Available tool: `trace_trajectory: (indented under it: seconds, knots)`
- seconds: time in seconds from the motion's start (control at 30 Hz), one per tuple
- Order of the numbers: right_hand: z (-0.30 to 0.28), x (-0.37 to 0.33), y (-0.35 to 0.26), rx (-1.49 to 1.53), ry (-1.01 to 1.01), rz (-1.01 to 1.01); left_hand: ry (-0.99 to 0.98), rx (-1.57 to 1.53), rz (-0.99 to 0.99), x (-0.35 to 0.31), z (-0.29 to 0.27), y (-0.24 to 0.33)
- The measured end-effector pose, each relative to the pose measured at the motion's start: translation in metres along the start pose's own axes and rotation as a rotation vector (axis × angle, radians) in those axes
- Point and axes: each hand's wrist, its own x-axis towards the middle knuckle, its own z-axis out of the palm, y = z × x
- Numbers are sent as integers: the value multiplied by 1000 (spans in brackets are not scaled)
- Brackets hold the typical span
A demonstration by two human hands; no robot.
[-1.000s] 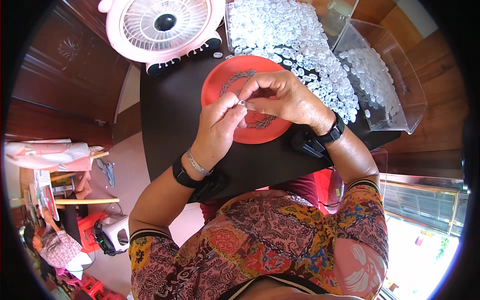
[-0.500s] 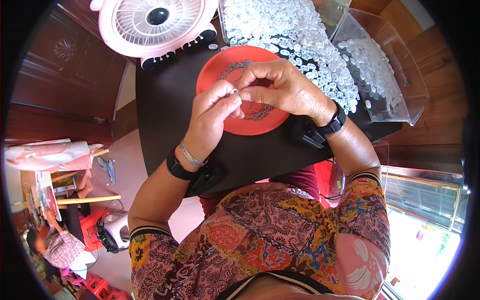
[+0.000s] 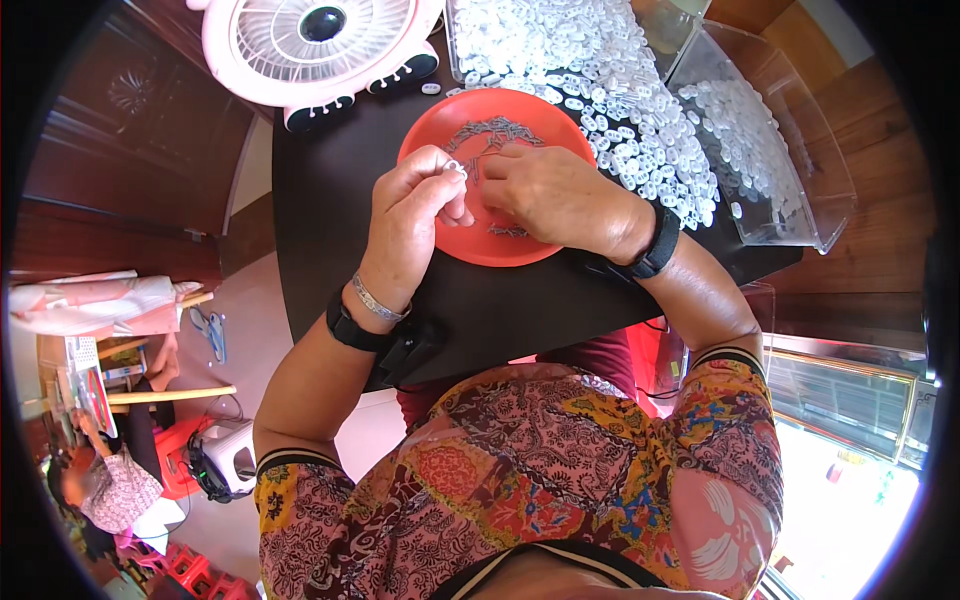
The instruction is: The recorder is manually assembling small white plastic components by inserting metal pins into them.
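My left hand [image 3: 408, 205] is raised over the left side of a round red plate [image 3: 568, 125]. Pinched between its thumb and forefinger is a small white plastic piece [image 3: 455, 167], partly covered by the fingers. Small grey screws [image 3: 500, 130] lie on the plate in a loose ring. My right hand [image 3: 565, 200] is down over the plate's middle with its fingers curled inward, close to the screws. Its fingertips are hidden under the hand, so whatever they hold does not show.
A large heap of white oval plastic pieces [image 3: 655, 150] spreads behind and right of the plate. A clear bin [image 3: 825, 215] with more pieces stands far right. At the far left of the dark table [image 3: 330, 230] is a pink fan [image 3: 260, 90]. Another person [image 3: 125, 490] is at lower left.
My right hand has parted from my left and dropped down over the plate, its fingers curled under. The left hand has shifted slightly left, keeping its pinch on the white piece.
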Motion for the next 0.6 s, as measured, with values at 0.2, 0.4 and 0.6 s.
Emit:
trace_trajectory:
  seconds: [0.2,0.4,0.6]
  knots:
    - [-2,-1,2,-22,29,-24,2,3,-1,0,-1,1]
    - [-3,-4,4,24,-9,-21,1,0,4,-1,-1,1]
    - [-1,-3,0,-48,-45,6,-1,14,-12,-1,1,1]
